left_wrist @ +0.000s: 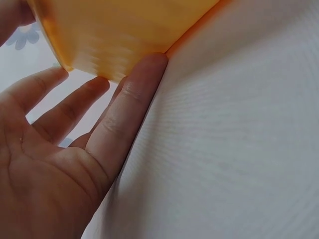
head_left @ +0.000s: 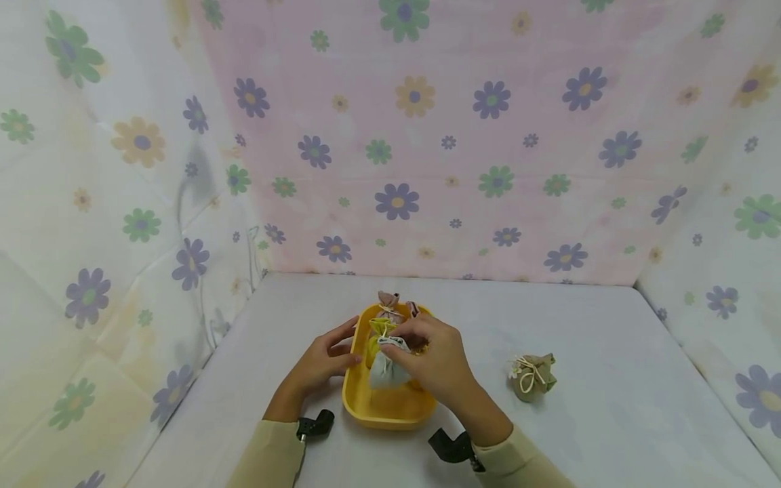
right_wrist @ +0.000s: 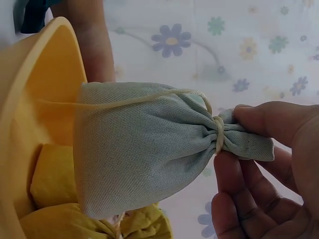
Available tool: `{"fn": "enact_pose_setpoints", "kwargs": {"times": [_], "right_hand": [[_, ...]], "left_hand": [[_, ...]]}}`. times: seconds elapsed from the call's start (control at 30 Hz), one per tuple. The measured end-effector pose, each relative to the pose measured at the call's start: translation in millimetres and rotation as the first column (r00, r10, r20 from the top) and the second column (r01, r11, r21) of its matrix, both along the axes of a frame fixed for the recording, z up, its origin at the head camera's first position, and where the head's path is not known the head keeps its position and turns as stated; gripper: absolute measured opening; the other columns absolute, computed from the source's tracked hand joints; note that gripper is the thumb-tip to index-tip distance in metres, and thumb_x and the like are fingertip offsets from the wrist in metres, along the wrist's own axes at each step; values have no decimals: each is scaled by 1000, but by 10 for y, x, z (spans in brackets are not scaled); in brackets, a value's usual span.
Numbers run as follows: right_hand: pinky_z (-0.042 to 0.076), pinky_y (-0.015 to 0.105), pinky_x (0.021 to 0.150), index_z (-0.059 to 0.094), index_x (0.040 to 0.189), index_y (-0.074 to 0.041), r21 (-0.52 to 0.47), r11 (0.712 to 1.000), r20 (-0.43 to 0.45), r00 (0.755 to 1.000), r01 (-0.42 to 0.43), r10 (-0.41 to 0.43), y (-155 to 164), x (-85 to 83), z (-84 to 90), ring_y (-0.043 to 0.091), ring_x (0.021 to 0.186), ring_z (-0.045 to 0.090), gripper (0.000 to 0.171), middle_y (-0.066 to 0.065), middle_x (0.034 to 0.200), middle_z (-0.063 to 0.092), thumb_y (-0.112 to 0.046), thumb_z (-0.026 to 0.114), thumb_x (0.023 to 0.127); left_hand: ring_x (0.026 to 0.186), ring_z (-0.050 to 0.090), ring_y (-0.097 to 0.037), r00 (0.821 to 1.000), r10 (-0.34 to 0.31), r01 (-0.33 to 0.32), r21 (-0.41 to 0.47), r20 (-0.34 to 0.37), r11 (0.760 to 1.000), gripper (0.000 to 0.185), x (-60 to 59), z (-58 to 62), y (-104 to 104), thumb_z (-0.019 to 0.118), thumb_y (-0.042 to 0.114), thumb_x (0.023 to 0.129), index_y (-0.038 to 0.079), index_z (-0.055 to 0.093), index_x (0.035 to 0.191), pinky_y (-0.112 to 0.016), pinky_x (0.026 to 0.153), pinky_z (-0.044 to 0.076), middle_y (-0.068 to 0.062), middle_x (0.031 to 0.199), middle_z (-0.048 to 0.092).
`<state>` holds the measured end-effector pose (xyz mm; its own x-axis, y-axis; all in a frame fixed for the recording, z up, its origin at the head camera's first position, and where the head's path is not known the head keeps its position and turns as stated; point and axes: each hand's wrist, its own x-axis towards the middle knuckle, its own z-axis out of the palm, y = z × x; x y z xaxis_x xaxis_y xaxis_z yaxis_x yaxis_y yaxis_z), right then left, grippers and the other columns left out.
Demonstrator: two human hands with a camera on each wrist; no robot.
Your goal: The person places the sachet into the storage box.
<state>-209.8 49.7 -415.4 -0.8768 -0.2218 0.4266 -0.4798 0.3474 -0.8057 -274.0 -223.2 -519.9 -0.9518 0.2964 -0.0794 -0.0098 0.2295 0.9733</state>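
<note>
Head view: a yellow tub [head_left: 381,407] sits low in the middle of the frame on a white table [head_left: 610,379], with flowery cloth walls [head_left: 427,135] all round.
Right hand [head_left: 436,356]: pinching the tied neck of a grey-green pouch [head_left: 386,369], which hangs just over the tub's inside.
Right wrist view: thumb and fingers [right_wrist: 269,122] curl round the pouch's gathered top [right_wrist: 149,149], right at the cord knot; yellow pouches [right_wrist: 75,209] lie under it at lower left.
Left hand [head_left: 320,362]: fingers pretty much straight, resting against the tub's left side; not gripping anything.
Left wrist view: fingertips [left_wrist: 149,64] touch the tub wall [left_wrist: 119,35] near its base.
Other stuff: a pink pouch [head_left: 387,301] at the tub's far end, and an olive pouch [head_left: 533,376] lying well to the right on the table.
</note>
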Motion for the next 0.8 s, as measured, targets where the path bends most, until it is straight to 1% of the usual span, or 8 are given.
{"fn": "enact_pose_setpoints", "kwargs": {"times": [0.23,0.4,0.5,0.63,0.8], "right_hand": [[60,23,71,80,96,-27,51,998,52,998,-24,21,-75,-8,-59,9,80,63,16,-15,93,68,-34,87,84],[58,22,72,80,96,-27,109,993,82,996,-40,31,-134,-14,-116,10,82,62,17,-16,93,68,-36,86,84],[57,21,73,79,98,-27,138,989,105,994,-57,43,-171,-14,-157,9,83,62,17,-16,94,68,-38,85,85],[58,22,74,80,100,-25,148,986,132,989,-81,62,-211,-4,-195,9,85,63,19,-16,96,69,-37,84,86],[58,23,74,80,100,-23,157,983,150,986,-90,67,-238,6,-218,10,86,64,19,-14,95,69,-36,84,87]], "left_hand": [[134,59,-33,1000,-11,11,5,0,1000,79,-9,9,3,80,30,89,44,41,156,-43,88,63,-3,161,44],[138,56,-36,1000,-21,21,2,-4,1000,76,4,29,-7,76,30,93,44,39,157,-44,89,63,-5,163,42],[139,55,-37,1000,-17,17,6,1,1000,77,7,26,-14,77,31,92,44,40,157,-43,90,63,-4,162,42],[139,55,-36,1000,-12,12,6,3,1000,77,3,22,-13,78,31,91,43,40,157,-43,90,63,-4,162,43],[139,54,-38,1000,-26,26,2,-4,1000,76,-3,29,-19,75,32,93,42,38,158,-43,90,63,-6,163,41]]}}
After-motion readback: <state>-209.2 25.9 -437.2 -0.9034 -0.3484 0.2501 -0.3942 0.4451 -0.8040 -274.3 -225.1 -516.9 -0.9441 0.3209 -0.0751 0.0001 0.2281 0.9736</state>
